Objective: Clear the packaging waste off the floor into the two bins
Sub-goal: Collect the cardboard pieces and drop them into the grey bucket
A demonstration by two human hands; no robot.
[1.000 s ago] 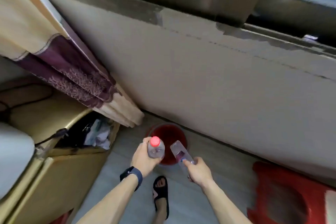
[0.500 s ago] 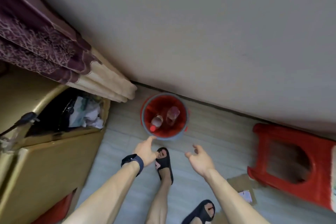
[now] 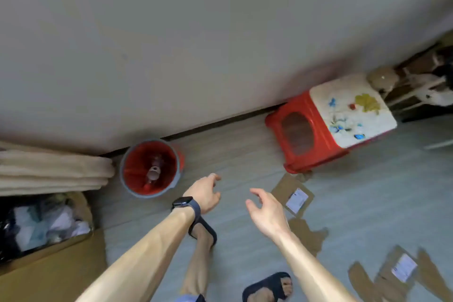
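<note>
Left hand (image 3: 204,193) and right hand (image 3: 266,213) both empty, fingers loosely spread; bottles (image 3: 153,173) inside red bin (image 3: 137,167); cardboard (image 3: 282,187) on floor (image 3: 245,149)

We see the left forearm (image 3: 147,252) and the right forearm (image 3: 306,260) bare from behind the fingers back to the frame's edge. Just behind the left hand (image 3: 204,193), at the wrist, sits a dark watch (image 3: 182,202) with a rectangular face and a dark blue strap (image 3: 196,208). Below the fingers we wear a black open-toed sandal (image 3: 204,227) and a second sandal (image 3: 267,284). A blurred pale blue hem (image 3: 187,298) is perhaps shorts.
</note>
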